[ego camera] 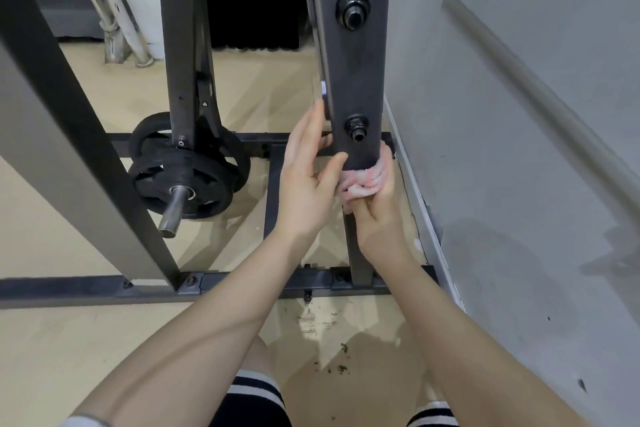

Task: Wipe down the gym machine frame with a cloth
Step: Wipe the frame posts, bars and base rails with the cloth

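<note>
A dark grey upright post (353, 73) of the gym machine frame stands close to the wall on the right, with two bolts down its face. My right hand (379, 215) grips a bunched pink cloth (362, 184) and presses it against the post low down, below the lower bolt. My left hand (306, 184) lies against the post's left side with fingers nearly straight and the thumb touching the front face. The cloth wraps round the back of the post, and part of it is hidden.
A grey wall (519, 149) runs close along the right of the post. Black weight plates (187, 173) sit on a steel peg to the left. Floor bars (242, 282) of the frame cross the beige floor, with dirt specks (332, 364) near my knees. A slanted grey beam (69, 114) crosses the left.
</note>
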Demonstrator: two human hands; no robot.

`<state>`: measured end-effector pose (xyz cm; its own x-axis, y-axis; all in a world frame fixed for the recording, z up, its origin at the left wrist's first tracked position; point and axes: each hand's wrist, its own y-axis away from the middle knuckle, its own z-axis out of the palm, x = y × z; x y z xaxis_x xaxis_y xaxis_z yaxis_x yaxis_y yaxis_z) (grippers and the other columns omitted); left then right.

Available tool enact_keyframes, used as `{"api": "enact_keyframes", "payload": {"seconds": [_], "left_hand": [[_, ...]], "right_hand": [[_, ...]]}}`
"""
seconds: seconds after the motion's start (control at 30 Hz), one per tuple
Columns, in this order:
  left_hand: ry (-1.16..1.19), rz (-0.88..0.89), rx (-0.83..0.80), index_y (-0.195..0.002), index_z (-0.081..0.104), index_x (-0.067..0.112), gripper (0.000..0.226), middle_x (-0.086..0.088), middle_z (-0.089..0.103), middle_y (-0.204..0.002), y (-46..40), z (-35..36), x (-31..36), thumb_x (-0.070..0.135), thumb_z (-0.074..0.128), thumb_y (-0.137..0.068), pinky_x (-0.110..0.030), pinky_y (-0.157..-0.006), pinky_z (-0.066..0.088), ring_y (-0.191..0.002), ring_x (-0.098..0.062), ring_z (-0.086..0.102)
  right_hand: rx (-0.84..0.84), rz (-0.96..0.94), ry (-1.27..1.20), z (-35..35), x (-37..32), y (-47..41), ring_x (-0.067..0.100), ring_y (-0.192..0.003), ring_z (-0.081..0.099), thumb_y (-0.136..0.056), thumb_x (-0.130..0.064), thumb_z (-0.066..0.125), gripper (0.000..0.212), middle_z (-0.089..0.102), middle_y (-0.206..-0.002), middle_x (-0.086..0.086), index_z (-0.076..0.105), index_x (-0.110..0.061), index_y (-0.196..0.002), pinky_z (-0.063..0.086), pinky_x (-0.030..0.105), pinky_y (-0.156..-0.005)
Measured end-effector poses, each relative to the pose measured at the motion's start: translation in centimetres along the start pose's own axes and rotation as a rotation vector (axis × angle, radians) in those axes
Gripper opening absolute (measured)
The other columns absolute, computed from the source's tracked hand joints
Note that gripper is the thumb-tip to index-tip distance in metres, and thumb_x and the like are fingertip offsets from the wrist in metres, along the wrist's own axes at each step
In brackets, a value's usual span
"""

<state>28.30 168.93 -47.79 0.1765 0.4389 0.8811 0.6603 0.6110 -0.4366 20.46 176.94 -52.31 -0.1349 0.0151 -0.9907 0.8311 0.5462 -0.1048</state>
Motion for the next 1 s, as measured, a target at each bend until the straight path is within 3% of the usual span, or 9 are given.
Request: {"api": "enact_keyframes", "payload": {"seconds": [0.13,0.2,0.37,0.53,0.7,0.77,0.83,0.9,1.0], "left_hand": [[0.285,-0.227,0.075,-0.14,0.041,0.019,0.056,0.001,0.049,-0.139,0.7,0.4,-1.1,0.01,0.061,-0.089,-0.026,-0.102,0.043,-0.12,-0.006,0.054],[0.273,-0.305,0.045,-0.136,0.044,0.022,0.053,0.005,0.052,-0.136,2.4,0.8,-2.6,0.021,0.063,-0.086,-0.028,-0.106,0.04,-0.124,-0.006,0.05],[0.275,-0.453,-0.138,-0.144,0.037,0.029,0.052,0.011,0.051,-0.135,5.5,1.8,-6.0,0.028,0.051,-0.093,-0.039,-0.11,0.037,-0.125,-0.004,0.047],[0.292,-0.415,-0.181,-0.144,0.038,0.018,0.043,0.004,0.057,-0.133,4.8,2.4,-5.7,0.011,0.037,-0.101,-0.026,-0.105,0.041,-0.123,-0.008,0.052],[0.247,-0.412,-0.142,-0.143,0.039,0.015,0.048,-0.001,0.058,-0.131,4.6,2.9,-5.8,0.005,0.048,-0.097,-0.041,-0.106,0.042,-0.12,-0.015,0.056],[0.224,-0.431,-0.12,-0.14,0.045,0.019,0.044,0.003,0.062,-0.126,4.4,3.1,-5.7,0.007,0.048,-0.097,-0.041,-0.104,0.043,-0.116,-0.013,0.059],[0.202,-0.437,-0.126,-0.139,0.046,0.019,0.043,0.003,0.065,-0.122,4.3,3.0,-5.6,0.006,0.046,-0.098,-0.035,-0.103,0.045,-0.111,-0.01,0.061],[0.166,-0.444,-0.146,-0.139,0.046,0.02,0.044,0.001,0.067,-0.116,4.2,2.7,-5.6,0.006,0.044,-0.097,-0.034,-0.103,0.044,-0.107,-0.01,0.063],[0.128,-0.438,-0.15,-0.137,0.048,0.022,0.044,0.003,0.061,-0.128,4.1,2.6,-5.9,0.009,0.045,-0.096,-0.046,-0.107,0.039,-0.122,-0.02,0.055]], "right_hand": [[-0.085,0.163,0.151,-1.4,4.6,2.8,-0.009,-0.072,0.059,-0.089,-0.015,0.05,0.042,0.058,-0.095,-0.008,0.043,-0.035,-0.125,0.046,0.008,-0.063],[-0.161,0.238,0.156,-2.4,5.0,3.3,-0.01,-0.064,0.057,-0.085,0.006,0.05,0.06,0.054,-0.087,-0.012,0.036,-0.043,-0.117,0.044,0.011,-0.063],[-0.24,0.042,-0.022,-2.6,2.8,2.5,0.015,-0.086,0.056,-0.093,-0.038,0.047,0.051,0.056,-0.09,-0.001,0.025,-0.031,-0.138,0.044,0.03,-0.083],[-0.024,0.045,0.122,-1.2,5.4,3.2,0.014,-0.104,0.06,-0.099,-0.001,0.043,0.051,0.059,-0.117,-0.004,0.032,-0.028,-0.141,0.05,0.042,-0.094],[-0.035,0.006,0.099,-1.5,4.6,2.4,0.027,-0.11,0.055,-0.094,-0.009,0.049,0.043,0.06,-0.108,0.011,0.036,-0.023,-0.133,0.049,0.033,-0.093],[-0.057,-0.016,0.274,-1.1,4.4,2.7,0.027,-0.142,0.023,-0.084,-0.019,0.05,0.067,0.034,-0.147,0.005,0.021,-0.036,-0.142,0.019,0.048,-0.117],[-0.026,0.049,0.397,-1.2,5.1,3.1,0.017,-0.146,-0.016,-0.084,-0.026,0.049,0.076,0.008,-0.16,0.0,0.011,-0.041,-0.148,-0.015,0.046,-0.117],[-0.105,0.108,0.227,-1.7,5.8,3.2,0.017,-0.147,-0.011,-0.088,-0.039,0.053,0.074,0.008,-0.16,0.001,0.011,-0.04,-0.149,-0.005,0.047,-0.12],[-0.266,0.182,-0.102,-2.9,5.7,3.3,0.012,-0.134,0.037,-0.083,-0.065,0.053,0.084,0.037,-0.141,-0.004,0.008,-0.041,-0.15,0.033,0.034,-0.112]]}}
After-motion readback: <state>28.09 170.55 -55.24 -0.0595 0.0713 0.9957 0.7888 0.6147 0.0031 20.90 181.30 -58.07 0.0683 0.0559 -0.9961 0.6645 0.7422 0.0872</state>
